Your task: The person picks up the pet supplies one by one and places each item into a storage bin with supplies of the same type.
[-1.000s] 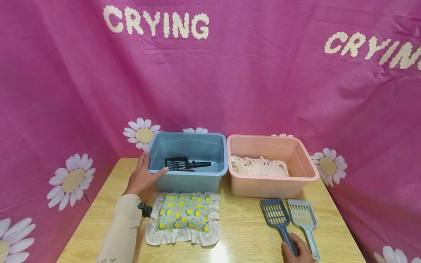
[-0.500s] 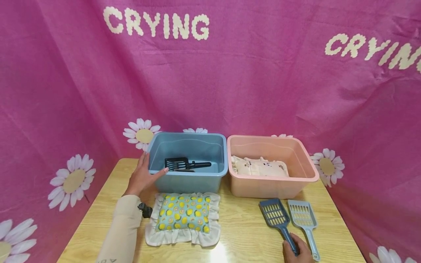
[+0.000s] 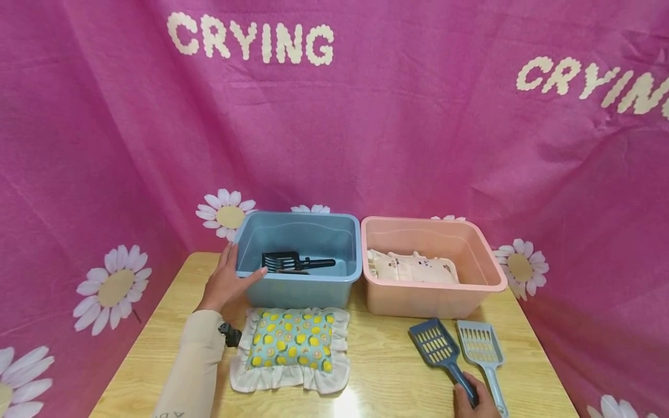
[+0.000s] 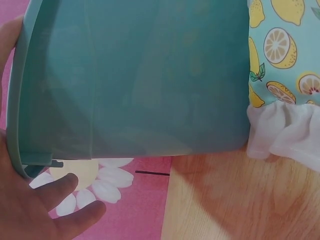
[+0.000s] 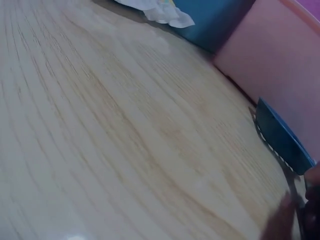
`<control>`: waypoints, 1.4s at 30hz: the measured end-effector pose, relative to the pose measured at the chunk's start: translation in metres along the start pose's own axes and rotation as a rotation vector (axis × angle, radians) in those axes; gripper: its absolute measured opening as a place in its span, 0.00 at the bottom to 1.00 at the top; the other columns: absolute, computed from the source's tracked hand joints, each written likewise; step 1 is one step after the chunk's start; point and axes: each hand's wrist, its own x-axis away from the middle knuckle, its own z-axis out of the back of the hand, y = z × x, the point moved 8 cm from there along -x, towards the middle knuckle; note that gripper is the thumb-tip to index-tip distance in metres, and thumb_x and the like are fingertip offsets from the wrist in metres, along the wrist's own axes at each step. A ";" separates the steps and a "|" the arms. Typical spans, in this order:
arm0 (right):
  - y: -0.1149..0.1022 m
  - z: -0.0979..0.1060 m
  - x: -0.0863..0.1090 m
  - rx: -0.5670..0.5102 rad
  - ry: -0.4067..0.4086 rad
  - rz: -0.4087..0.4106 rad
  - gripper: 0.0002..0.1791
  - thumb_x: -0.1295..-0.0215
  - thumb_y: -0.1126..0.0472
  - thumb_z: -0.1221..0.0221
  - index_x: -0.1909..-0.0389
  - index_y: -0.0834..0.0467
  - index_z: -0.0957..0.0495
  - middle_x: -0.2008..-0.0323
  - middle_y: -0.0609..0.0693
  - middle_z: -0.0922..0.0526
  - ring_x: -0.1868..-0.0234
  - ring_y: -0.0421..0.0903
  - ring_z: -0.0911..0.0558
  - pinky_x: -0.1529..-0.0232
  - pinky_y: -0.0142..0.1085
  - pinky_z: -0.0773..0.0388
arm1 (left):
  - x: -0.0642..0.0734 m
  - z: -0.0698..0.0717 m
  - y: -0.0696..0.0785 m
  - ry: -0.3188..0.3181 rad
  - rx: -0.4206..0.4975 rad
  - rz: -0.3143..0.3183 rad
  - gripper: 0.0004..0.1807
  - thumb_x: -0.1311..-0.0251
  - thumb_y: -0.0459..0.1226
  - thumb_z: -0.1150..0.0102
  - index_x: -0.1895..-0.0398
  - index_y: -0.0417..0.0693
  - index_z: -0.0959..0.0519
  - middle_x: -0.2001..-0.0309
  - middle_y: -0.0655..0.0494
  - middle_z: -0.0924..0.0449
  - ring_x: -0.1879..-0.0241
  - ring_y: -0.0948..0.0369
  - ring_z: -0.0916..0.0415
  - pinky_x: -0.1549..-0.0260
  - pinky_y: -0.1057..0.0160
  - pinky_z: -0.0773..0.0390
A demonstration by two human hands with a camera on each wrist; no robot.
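Observation:
My left hand (image 3: 225,285) rests on the front left corner of a blue plastic bin (image 3: 300,290), its thumb over the front rim and its fingers straight along the side. Inside that bin lies a black slotted scoop (image 3: 282,260), with something brownish partly hidden below it. My right hand (image 3: 477,399) grips the handle of a dark blue litter scoop (image 3: 436,343). In the right wrist view the scoop's head (image 5: 282,137) stands slightly tilted by the pink bin (image 5: 280,65). A light blue litter scoop (image 3: 481,342) lies on the table to its right.
A lemon-print pillow with white ruffles (image 3: 292,342) lies before the blue bin. The pink bin stands right beside the blue one and holds a cream ruffled pillow (image 3: 418,270). Pink cloth with daisies (image 3: 230,216) hangs behind the wooden table (image 3: 387,366).
The dark blue scoop has turned slightly, its head shifting left, as my right hand slides a little right. My left hand stays on the blue bin.

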 end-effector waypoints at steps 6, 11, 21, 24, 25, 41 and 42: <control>-0.004 0.003 -0.004 0.023 0.032 0.054 0.15 0.37 0.60 0.38 0.50 0.61 0.20 0.63 0.60 0.15 0.75 0.28 0.28 0.78 0.21 0.33 | 0.000 -0.001 -0.002 -0.006 -0.006 0.005 0.62 0.51 0.70 0.45 0.22 0.51 0.62 0.23 0.48 0.68 0.30 0.36 0.50 0.42 0.30 0.40; -0.007 0.007 -0.002 -0.024 0.066 0.080 0.14 0.38 0.64 0.38 0.52 0.63 0.20 0.65 0.61 0.16 0.76 0.28 0.28 0.79 0.21 0.33 | -0.001 -0.002 -0.001 0.009 0.003 0.002 0.62 0.51 0.70 0.44 0.22 0.51 0.61 0.23 0.49 0.66 0.31 0.37 0.50 0.43 0.30 0.39; -0.012 0.011 0.002 -0.036 0.076 0.088 0.15 0.33 0.61 0.42 0.51 0.67 0.21 0.69 0.60 0.17 0.78 0.30 0.29 0.82 0.24 0.33 | 0.001 0.001 -0.003 0.011 -0.001 0.007 0.62 0.51 0.70 0.43 0.22 0.51 0.61 0.23 0.48 0.65 0.31 0.36 0.49 0.44 0.31 0.36; -0.016 0.015 0.005 -0.037 0.104 0.105 0.16 0.33 0.60 0.42 0.51 0.67 0.21 0.70 0.57 0.17 0.78 0.29 0.30 0.82 0.23 0.34 | 0.001 0.001 -0.004 0.009 0.001 0.003 0.62 0.51 0.70 0.43 0.22 0.51 0.61 0.23 0.48 0.66 0.31 0.36 0.49 0.44 0.31 0.37; -0.018 0.018 0.007 -0.069 0.129 0.121 0.14 0.34 0.62 0.40 0.52 0.67 0.20 0.71 0.54 0.17 0.79 0.28 0.30 0.82 0.23 0.34 | 0.001 0.000 -0.004 0.008 0.004 0.001 0.62 0.51 0.70 0.43 0.22 0.51 0.61 0.23 0.48 0.66 0.31 0.37 0.49 0.44 0.31 0.37; -0.046 0.036 0.015 -0.209 0.156 0.085 0.14 0.35 0.66 0.40 0.50 0.67 0.21 0.74 0.30 0.24 0.76 0.26 0.29 0.79 0.21 0.32 | 0.001 0.001 -0.001 0.006 0.017 0.007 0.62 0.51 0.70 0.43 0.22 0.53 0.62 0.22 0.50 0.67 0.30 0.37 0.51 0.45 0.31 0.35; -0.049 0.037 0.015 -0.213 0.158 0.092 0.14 0.35 0.66 0.40 0.50 0.67 0.21 0.73 0.30 0.24 0.76 0.26 0.29 0.79 0.21 0.32 | 0.001 0.002 -0.001 0.010 0.019 0.004 0.62 0.51 0.70 0.43 0.22 0.52 0.62 0.22 0.50 0.67 0.30 0.37 0.51 0.45 0.31 0.35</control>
